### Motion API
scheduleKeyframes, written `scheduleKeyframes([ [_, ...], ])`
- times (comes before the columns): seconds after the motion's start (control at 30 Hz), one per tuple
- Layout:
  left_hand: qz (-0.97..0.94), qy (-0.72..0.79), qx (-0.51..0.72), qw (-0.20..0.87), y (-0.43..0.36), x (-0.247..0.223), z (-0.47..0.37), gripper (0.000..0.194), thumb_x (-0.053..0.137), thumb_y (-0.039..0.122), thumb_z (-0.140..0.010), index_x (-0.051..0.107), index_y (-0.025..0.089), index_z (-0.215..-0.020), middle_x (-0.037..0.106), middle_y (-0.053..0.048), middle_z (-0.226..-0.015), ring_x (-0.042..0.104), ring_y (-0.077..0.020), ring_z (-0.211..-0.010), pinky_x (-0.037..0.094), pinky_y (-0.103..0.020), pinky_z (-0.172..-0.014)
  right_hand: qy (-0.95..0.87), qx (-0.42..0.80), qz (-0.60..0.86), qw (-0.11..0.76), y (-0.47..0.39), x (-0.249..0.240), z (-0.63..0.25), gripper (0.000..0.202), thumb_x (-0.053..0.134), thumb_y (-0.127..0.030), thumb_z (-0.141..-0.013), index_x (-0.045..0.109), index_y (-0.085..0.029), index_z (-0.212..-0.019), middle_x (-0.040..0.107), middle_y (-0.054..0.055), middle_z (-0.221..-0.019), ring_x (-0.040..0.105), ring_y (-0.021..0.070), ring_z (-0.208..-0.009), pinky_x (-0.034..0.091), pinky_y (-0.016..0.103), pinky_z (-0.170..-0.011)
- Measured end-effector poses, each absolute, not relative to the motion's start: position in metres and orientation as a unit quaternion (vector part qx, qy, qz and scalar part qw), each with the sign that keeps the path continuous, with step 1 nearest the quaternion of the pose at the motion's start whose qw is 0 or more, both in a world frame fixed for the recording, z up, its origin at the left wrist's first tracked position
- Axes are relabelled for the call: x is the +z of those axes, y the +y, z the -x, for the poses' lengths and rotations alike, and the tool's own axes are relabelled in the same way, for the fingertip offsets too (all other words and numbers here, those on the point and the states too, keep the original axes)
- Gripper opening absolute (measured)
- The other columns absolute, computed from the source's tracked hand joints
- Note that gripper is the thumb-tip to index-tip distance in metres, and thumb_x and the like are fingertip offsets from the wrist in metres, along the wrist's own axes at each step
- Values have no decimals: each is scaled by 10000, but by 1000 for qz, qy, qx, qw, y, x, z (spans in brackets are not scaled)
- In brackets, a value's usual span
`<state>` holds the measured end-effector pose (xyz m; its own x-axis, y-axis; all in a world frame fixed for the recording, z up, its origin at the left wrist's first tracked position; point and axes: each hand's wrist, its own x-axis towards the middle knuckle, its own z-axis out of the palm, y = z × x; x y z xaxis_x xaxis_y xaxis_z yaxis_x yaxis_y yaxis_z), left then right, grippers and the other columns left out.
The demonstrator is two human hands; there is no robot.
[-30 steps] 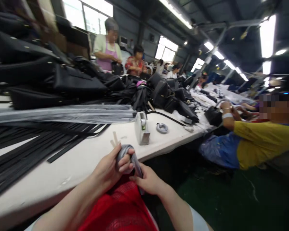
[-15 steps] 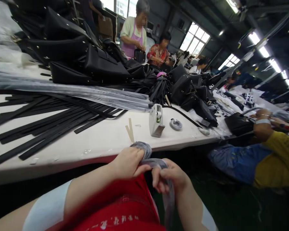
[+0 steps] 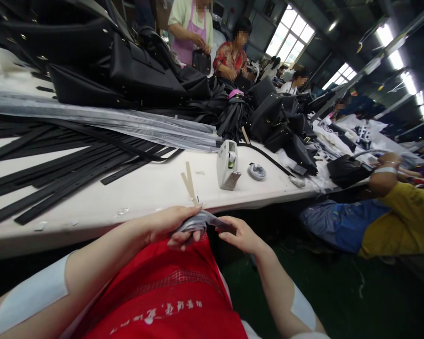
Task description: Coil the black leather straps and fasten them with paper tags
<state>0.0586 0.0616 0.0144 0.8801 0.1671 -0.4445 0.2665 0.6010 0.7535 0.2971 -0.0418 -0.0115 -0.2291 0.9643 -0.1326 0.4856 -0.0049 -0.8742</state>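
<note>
My left hand [image 3: 171, 222] is closed around a coiled strap wrapped in clear plastic [image 3: 197, 222], just in front of the table's near edge. A length of the strap runs from the coil to my right hand [image 3: 243, 235], whose thumb and fingers grip it. On the table beyond stands a white tape dispenser [image 3: 226, 168]. Beside it lies another plastic-wrapped coiled strap [image 3: 256, 172]. Two thin beige strips [image 3: 188, 182] lie left of the dispenser, close to my left hand.
Loose black straps [image 3: 67, 162] cover the table's left part, with long plastic-wrapped straps [image 3: 127, 123] behind them. Black bags [image 3: 144, 70] are heaped at the back. Several people work across the table; a person in a yellow sleeve [image 3: 406, 216] is at my right.
The strap's hanging tail has been drawn in and is shorter. My left hand has turned over around the coil, and my right hand has shifted its hold. The view has tilted slightly.
</note>
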Motion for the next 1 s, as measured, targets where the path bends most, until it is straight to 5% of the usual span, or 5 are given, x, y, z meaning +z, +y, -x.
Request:
scheduleKeyframes([
  [0.37, -315, 191, 308, 877, 103, 70, -69, 628, 159, 438, -999, 640, 50, -881, 421, 45, -464, 414, -94, -389, 525, -298, -667, -521, 620, 495, 314, -33, -23, -260, 391, 496, -477, -927, 638, -129, -1032, 474, -68, -509, 383, 58, -438, 300, 192, -454],
  [0.53, -699, 293, 427, 493, 82, 39, -94, 391, 376, 493, -924, 574, 155, -902, 609, -81, -825, 581, -233, -812, 466, -412, -851, -437, 774, 300, 347, -32, 16, -231, 366, 503, -445, -929, 635, -108, -985, 599, -16, -560, 389, 54, -358, 299, 196, -394],
  [0.7, -900, 259, 238, 258, 56, 7, -89, 367, 317, 433, -908, 537, 187, -747, 576, -74, -692, 543, -229, -658, 438, -357, -663, -351, 782, 179, 482, -30, 46, -237, 323, 410, -343, -951, 632, -114, -1001, 483, -75, -435, 306, 64, -262, 395, 229, -415],
  [0.87, -817, 290, 153, 475, 45, 14, -75, 523, 271, 539, -943, 514, 192, -635, 503, 2, -556, 470, -146, -528, 345, -262, -535, -417, 631, 299, 582, -37, 63, -255, 704, 159, -623, -948, 673, -144, -980, 487, -22, -474, 394, 112, -335, 435, 290, -477],
  [1.0, -681, 261, 33, 683, 36, 14, -62, 645, 304, 700, -877, 570, 162, -640, 406, 45, -431, 332, -98, -378, 255, -245, -414, -637, 262, 499, 526, -33, 62, -270, 470, 564, -621, -821, 703, -207, -993, 656, 103, -991, 598, 250, -971, 444, 417, -917],
])
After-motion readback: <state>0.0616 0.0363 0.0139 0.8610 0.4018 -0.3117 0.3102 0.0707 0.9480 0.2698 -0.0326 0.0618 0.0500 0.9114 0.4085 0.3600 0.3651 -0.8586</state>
